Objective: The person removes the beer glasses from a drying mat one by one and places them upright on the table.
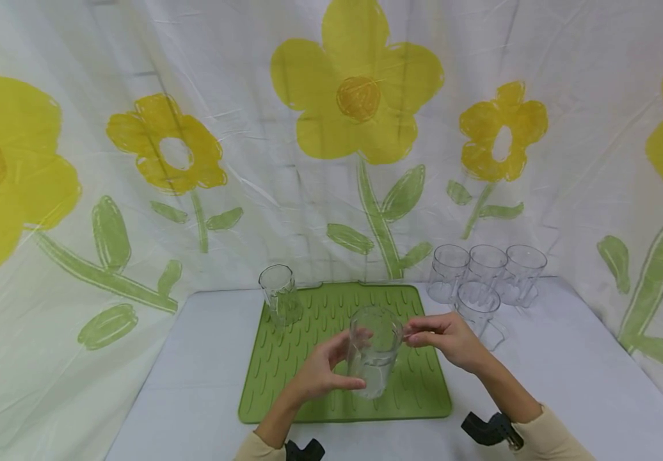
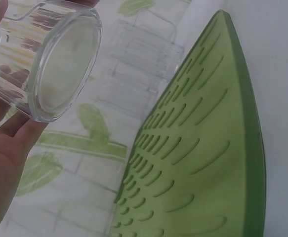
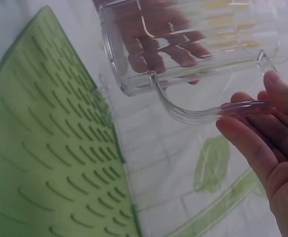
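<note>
In the frame's lower centre, your mat [image 1: 274, 365] is green with ridged dashes; the mug [image 1: 375, 358] you hold, colourless. Your sleeves [image 1: 550, 438] are beige; the white curtain [image 1: 285, 218] bears yellow flowers [image 1: 357, 77].

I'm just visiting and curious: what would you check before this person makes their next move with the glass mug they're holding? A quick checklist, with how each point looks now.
1. Handle held: ok, the right hand pinches it.
2. Body of the held mug supported: ok, the left hand holds its side.
3. Held mug's opening facing up: ok, its rim is above its base.
4. Room on the green mat: ok, the other mug there stands at the back left corner.
5. Four mugs out of the way: ok, they stand right of the mat.
6. Glass free of fine cracks: cannot tell.
</note>
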Demonstrator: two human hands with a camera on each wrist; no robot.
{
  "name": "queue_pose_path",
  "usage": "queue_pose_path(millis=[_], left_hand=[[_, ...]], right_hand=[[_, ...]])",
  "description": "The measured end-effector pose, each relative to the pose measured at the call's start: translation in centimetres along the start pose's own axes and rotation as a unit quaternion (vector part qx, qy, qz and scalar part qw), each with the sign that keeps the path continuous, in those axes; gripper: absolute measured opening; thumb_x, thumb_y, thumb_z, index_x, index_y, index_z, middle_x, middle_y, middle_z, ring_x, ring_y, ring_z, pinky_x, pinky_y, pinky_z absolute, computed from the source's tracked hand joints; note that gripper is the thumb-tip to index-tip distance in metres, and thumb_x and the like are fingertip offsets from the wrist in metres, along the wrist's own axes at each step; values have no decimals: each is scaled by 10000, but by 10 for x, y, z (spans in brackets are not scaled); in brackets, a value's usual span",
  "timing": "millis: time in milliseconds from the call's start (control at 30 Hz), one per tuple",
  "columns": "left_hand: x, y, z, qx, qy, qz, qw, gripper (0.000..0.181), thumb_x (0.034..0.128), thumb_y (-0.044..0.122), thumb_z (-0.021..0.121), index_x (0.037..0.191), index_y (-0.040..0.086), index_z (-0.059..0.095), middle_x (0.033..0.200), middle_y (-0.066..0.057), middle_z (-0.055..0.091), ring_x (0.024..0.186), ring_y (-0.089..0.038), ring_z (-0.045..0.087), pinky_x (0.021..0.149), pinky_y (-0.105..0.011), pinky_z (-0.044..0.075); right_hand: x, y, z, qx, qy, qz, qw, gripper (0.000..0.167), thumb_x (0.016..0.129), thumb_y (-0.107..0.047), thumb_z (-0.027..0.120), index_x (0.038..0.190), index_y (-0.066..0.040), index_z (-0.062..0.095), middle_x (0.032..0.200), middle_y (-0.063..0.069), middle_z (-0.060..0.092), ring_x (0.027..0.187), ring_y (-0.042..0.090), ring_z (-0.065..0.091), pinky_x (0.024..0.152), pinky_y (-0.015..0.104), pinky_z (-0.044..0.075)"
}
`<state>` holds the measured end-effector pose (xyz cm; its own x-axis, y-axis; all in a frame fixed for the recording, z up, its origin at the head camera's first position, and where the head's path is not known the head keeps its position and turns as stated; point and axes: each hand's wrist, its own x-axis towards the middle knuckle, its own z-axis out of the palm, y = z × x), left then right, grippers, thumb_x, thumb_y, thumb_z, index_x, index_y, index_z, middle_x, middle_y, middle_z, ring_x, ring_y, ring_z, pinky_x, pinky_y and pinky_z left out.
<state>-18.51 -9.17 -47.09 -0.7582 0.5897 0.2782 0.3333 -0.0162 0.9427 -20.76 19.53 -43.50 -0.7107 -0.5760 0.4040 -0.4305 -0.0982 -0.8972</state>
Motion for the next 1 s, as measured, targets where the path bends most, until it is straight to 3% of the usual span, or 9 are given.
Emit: queue_pose_path(millis=[367,533,700,1000], left_hand=[[0,4,2,374,-33,124,9992,823,786,67,785,1482,7,351,1451,-213,481,1326,-256,504,1130,-324,412],[0,7,3,781,15,-100,9969,822,816,133,777,1506,71,334,1464,-141,488,1346,-243,478,1143,-383,403],[1,5,3,802,69,-164,9966,808,833,127,760,1514,128,325,1479,-124,466,1345,-286,471,1134,-447,407],[2,6,3,1042,18,-92,9945,888,801,124,792,1531,150,287,1514,-119,425,1378,-288,435,1143,-458,393]], right_hand=[[-1,-5,-2,-411,44,-58,9991,216,927,67,565,1095,190,620,1011,-159,729,903,36,713,759,251,611],[-3,-9,-4,-732,270,35,9969,211,910,61,595,1085,169,643,995,-172,726,889,17,705,753,240,607],[-3,-14,-7,-1175,500,211,9916,182,904,26,624,1054,114,678,967,-198,714,855,5,699,725,239,606],[-4,-23,-13,-1156,727,347,9900,218,906,28,621,1073,164,653,962,-201,718,857,29,711,744,222,604]])
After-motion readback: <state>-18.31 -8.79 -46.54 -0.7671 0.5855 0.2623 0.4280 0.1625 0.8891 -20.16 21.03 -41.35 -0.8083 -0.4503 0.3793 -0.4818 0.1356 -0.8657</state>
